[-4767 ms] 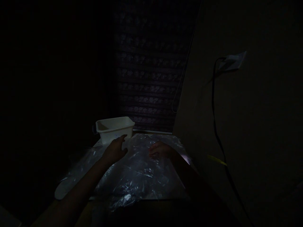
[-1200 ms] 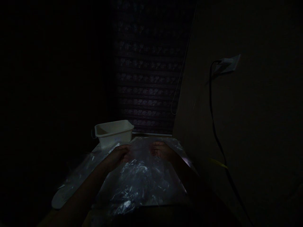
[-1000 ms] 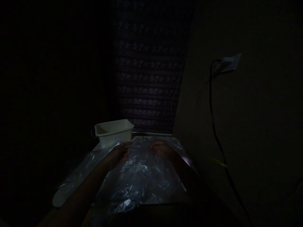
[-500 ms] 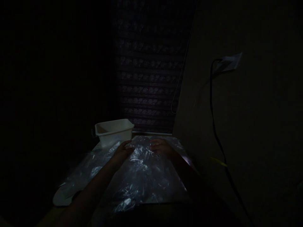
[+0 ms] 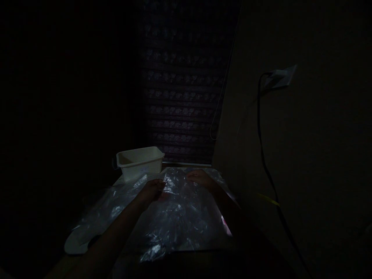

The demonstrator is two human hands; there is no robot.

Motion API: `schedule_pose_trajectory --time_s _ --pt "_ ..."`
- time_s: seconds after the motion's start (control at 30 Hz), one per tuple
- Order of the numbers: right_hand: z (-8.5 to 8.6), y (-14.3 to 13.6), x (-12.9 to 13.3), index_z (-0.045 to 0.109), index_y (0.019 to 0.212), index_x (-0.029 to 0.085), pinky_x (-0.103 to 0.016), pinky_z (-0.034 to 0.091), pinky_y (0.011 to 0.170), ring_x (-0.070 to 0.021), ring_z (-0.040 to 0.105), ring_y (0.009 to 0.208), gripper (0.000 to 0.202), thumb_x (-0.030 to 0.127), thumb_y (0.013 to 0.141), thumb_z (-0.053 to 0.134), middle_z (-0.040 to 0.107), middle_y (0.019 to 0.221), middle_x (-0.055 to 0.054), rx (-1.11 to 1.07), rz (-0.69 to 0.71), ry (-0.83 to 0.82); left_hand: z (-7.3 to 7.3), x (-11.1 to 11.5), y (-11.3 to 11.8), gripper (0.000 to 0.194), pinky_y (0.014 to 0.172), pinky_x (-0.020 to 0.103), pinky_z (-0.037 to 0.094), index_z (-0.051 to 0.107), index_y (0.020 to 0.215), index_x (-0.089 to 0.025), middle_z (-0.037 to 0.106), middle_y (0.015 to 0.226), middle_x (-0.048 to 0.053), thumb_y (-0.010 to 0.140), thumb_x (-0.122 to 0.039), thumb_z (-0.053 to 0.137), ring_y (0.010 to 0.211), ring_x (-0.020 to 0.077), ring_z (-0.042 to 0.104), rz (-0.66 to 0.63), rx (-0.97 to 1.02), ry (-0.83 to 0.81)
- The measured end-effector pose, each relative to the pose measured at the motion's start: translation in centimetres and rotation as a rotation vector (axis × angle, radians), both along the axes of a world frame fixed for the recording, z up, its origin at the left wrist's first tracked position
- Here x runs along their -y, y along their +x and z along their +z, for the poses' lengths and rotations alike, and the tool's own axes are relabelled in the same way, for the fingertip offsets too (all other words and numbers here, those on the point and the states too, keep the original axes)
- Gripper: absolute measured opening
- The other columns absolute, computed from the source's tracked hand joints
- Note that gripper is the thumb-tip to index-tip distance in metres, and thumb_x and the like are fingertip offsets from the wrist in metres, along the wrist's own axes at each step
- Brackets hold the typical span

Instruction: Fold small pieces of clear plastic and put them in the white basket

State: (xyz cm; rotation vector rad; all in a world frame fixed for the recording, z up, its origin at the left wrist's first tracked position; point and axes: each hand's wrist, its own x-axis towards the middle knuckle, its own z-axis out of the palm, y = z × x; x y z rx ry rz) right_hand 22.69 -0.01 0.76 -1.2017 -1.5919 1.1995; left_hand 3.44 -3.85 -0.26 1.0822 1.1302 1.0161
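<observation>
Crinkled clear plastic sheeting [image 5: 174, 217] covers most of the pale tabletop, with bright glints along its folds. My left hand [image 5: 152, 189] is closed, its fingertips pinching a raised piece of the plastic near the middle. To the right, my right hand [image 5: 200, 178] has its fingers drawn together on the far part of the same plastic. The dim light hides the exact grip of the right fingertips. Whether the plastic is one sheet or several bags, I cannot tell.
A white rectangular tub [image 5: 141, 164] stands at the table's back left. A patterned blind [image 5: 180, 112] hangs behind. On the right wall, a black cable [image 5: 263, 155] runs down from an outlet [image 5: 280, 77]. A small pinkish bright patch [image 5: 226, 226] shows beside my right forearm.
My left fingers, spread before, have closed on the plastic, and a piece of it is now lifted between the hands. My right hand has shifted slightly right. The pinkish patch appears lower.
</observation>
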Motion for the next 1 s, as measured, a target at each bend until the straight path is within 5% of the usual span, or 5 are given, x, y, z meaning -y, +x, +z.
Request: schedule_pose_trajectory --time_s 0.23,0.4,1.0 --pt "1.4 -3.2 1.2 0.054 0.081 0.012 -0.028 0.038 0.067 -0.0132 0.051 0.071 0.031 0.027 0.054 0.055 0.056 0.077 -0.005 0.011 0.146 0.226 1.2 -0.3 0.6 0.022 0.034 0.017 0.030 0.047 0.068 -0.012 0.042 0.039 -0.007 0.053 -0.028 0.052 0.032 0.0052 0.040 -0.024 -0.250 0.256" --pt "2.3 -3.6 1.5 0.057 0.069 0.012 -0.026 0.038 0.063 -0.0120 0.051 0.064 0.020 0.027 0.056 0.053 0.057 0.068 -0.003 0.030 0.089 0.303 2.2 0.0 0.8 0.019 0.035 0.016 0.029 0.050 0.065 -0.012 0.044 0.042 -0.005 0.055 -0.028 0.050 0.035 0.0049 0.039 -0.014 -0.399 0.414" --pt "2.6 -2.4 1.4 0.056 0.059 0.010 -0.020 0.033 0.047 -0.0058 0.042 0.046 0.021 0.030 0.053 0.055 0.050 0.050 0.001 -0.005 0.010 0.241 3.4 0.6 0.3 0.015 0.037 0.018 0.032 0.053 0.055 -0.011 0.046 0.039 -0.004 0.049 -0.024 0.056 0.036 0.0055 0.040 0.067 -0.331 0.324"
